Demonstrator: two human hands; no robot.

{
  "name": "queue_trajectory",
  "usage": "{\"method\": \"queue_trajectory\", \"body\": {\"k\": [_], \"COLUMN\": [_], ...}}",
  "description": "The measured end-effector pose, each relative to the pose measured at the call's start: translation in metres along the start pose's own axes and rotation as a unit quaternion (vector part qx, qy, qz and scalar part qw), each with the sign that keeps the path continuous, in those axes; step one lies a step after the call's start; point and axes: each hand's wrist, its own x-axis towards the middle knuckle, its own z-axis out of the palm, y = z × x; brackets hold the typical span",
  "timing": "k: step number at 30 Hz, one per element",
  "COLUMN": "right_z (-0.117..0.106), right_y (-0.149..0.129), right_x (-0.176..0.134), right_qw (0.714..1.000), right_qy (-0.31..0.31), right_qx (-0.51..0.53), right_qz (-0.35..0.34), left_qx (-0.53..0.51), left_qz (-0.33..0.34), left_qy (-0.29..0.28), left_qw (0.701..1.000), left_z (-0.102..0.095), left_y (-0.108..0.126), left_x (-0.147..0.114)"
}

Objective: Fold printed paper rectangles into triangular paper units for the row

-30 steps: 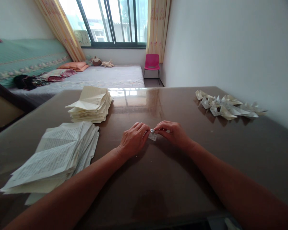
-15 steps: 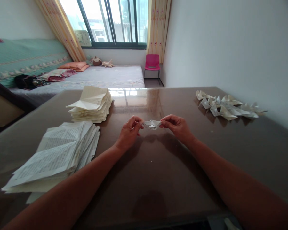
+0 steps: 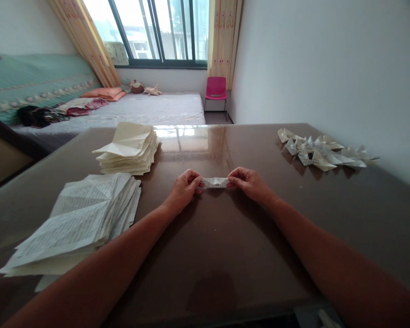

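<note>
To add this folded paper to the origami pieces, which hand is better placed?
Probably the right hand: though the left hand also pinches the folded paper, the right is nearer the origami pieces.

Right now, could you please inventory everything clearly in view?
Folded printed paper: one, white, near centre
Creased paper stack: one, cream, table left
Printed paper pile: one, white, nearer left
Folded paper shapes: several, pale, table right
Glossy table: one, brown, foreground
Armless chair: one, pink, beyond table
Sheeted bed: one, pale, back left
Window: one, green frame, back
Patterned curtains: two, yellow, beside window
Pillows, clothing, toys: several, multicoloured, bed
Left hand, right hand: two, bare, holding folded paper
</note>
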Motion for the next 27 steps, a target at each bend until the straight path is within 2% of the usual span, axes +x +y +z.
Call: {"method": "queue_trajectory", "body": {"k": [4, 8, 11, 19, 21, 23, 27], "right_z": [-0.001, -0.001, -0.001, -0.001, -0.002, -0.005, -0.01], "right_y": [0.001, -0.006, -0.008, -0.008, -0.009, -0.008, -0.003], "right_x": [0.0, -0.002, -0.003, -0.004, -0.004, -0.003, 0.0], "right_qw": [0.999, 0.998, 0.998, 0.997, 0.997, 0.996, 0.995], "right_qy": [-0.007, -0.009, -0.012, -0.021, -0.02, -0.012, 0.0], "right_qx": [-0.044, -0.053, -0.053, -0.062, -0.067, -0.082, -0.104], "right_qz": [-0.006, -0.021, -0.025, -0.028, -0.024, -0.018, -0.001], "left_qx": [0.17, 0.334, 0.391, 0.459, 0.465, 0.454, 0.379], "left_qz": [0.097, 0.207, 0.231, 0.269, 0.265, 0.254, 0.208], "left_qy": [-0.008, -0.02, -0.041, -0.067, -0.067, -0.066, -0.037], "left_qw": [0.981, 0.919, 0.89, 0.844, 0.842, 0.852, 0.901], "left_z": [-0.003, -0.006, -0.006, -0.003, -0.004, -0.006, -0.009], "left_y": [0.0, 0.005, 0.006, 0.012, 0.011, 0.009, 0.001], "left_x": [-0.002, -0.008, -0.011, -0.019, -0.017, -0.014, -0.005]}}
